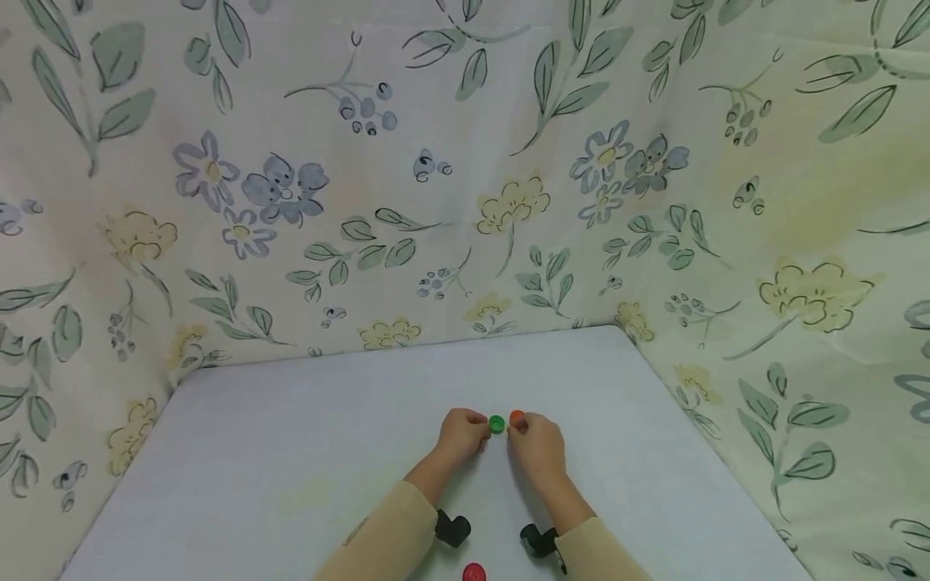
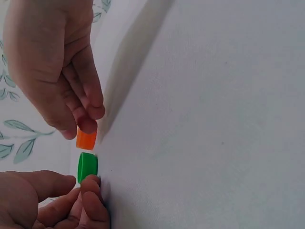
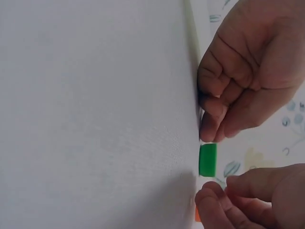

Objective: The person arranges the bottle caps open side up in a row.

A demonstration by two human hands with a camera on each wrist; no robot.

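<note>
Could skid the green cap [image 1: 496,424] across the table [image 1: 327,420] by pushing unevenly with the left hand [image 1: 461,436], bent at its edge, or nudge the orange cap [image 1: 517,416], just beside it, with the right hand's [image 1: 540,448] curled fingers. Cannot tell whether pinching either.

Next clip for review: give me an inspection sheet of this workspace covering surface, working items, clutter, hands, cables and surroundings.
Surface: white table, smooth-looking.
Working items: green cap and orange cap side by side, a small gap between them; orange partly hidden by fingers.
Clutter: red cap at the head view's bottom edge; black devices by both sleeve cuffs.
Hands: left hand has fingertips at the green cap, right hand at the orange; firmness of either hold unclear.
Cables: nothing seen.
Surroundings: cloth with leaves and flowers behind and at both sides.
</note>
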